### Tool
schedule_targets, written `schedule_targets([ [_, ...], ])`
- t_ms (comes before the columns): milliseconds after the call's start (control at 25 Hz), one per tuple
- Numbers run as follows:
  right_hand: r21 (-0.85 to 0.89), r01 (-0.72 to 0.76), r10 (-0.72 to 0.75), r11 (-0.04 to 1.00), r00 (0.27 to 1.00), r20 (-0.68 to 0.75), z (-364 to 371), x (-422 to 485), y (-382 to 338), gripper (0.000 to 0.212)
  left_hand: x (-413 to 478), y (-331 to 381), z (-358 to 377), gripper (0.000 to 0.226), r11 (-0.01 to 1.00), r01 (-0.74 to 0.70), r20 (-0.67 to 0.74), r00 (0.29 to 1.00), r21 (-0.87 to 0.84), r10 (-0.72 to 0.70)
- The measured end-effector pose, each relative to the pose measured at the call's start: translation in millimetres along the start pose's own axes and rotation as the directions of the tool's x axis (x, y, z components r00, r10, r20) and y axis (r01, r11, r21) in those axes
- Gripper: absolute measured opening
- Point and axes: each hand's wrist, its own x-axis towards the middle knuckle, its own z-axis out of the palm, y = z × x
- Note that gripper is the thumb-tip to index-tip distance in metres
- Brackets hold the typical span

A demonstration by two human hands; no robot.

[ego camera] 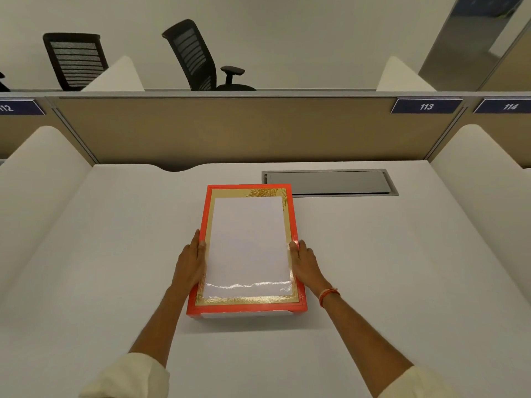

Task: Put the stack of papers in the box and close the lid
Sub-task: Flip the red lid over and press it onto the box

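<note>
An orange-red box lid (295,222) with a gold border and a clear glossy window lies flat on the box at the middle of the white desk. A white stack of papers (248,242) shows through the window, inside the box. A strip of the white box base (247,314) peeks out under the lid's near edge. My left hand (189,261) grips the lid's left side, thumb on the top rim. My right hand (306,262) grips the right side the same way; a red thread bracelet circles that wrist.
The white desk (402,268) spreads around the box. A grey cable hatch (327,182) is set in it just behind the box, to the right. A beige partition (230,130) closes the back; white dividers stand on both sides. Two black office chairs stand beyond.
</note>
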Motion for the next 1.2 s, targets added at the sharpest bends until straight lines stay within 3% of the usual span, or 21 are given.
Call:
schedule_targets([
  [120,-0.013,-0.035,0.035,0.999,0.999,0.041,-2.5,-0.9,-0.2,0.054,0.9,-2.0,-0.5,0.064,0.998,0.010,0.042,0.999,0.066,-0.013],
  [200,-0.150,-0.027,0.025,0.988,1.000,-0.014,-2.1,-1.0,-2.1,0.060,1.7,0.7,0.2,0.070,0.978,0.004,0.006,1.000,0.208,-0.005],
  [320,-0.456,0.131,-0.223,0.880,0.962,-0.156,1.4,-2.7,-15.3,0.075,3.3,15.4,6.4,0.073,0.901,-0.142,-0.116,0.972,0.410,0.206],
  [440,-0.554,0.270,-0.373,0.788,0.925,-0.079,8.9,3.5,-27.7,0.077,5.2,32.3,13.4,0.082,0.825,-0.293,-0.035,0.935,0.482,0.353],
  [800,-0.608,0.271,-0.327,0.746,0.945,0.020,20.5,24.6,-27.1,0.066,16.2,25.3,26.0,0.104,0.814,-0.314,0.119,0.948,0.489,0.294],
  [1200,-0.631,0.246,-0.323,0.736,0.946,-0.009,31.4,28.5,-19.9,0.068,19.1,15.8,37.5,0.099,0.815,-0.299,0.128,0.954,0.496,0.272],
])
